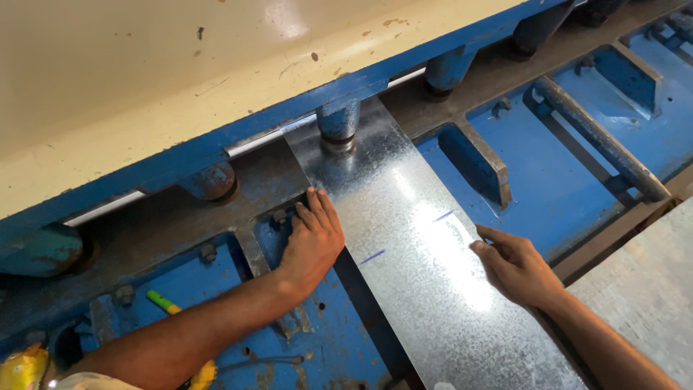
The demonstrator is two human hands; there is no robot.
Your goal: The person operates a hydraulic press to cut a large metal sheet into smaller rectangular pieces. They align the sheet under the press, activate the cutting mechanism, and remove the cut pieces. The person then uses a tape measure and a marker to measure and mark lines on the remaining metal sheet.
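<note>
At the far left a yellow wrapper point(22, 367) is lying at the picture's edge, and a green-and-yellow tool point(164, 302) is resting on the blue bed point(339, 347) behind the left forearm. The left hand point(312, 242) is lying flat, fingers stretched forward and open, gripping nothing; its fingertips are pressing on the left edge of the sheet point(411, 274) while the palm is sitting on the bed's rusty bar. The sheet, a long galvanized strip, is running from the bottom of the picture up and left, its far end lying under the blue clamp point(338, 123) of the cream-and-blue shear point(144, 87). Two short blue marks point(372, 256) are showing on the strip between the hands. The right hand point(516, 267) is touching the sheet's right edge, fingers loosely curled along it, not closed around it. Further right a grey rod point(599, 141) is lying across the bed, well apart from the hands.
</note>
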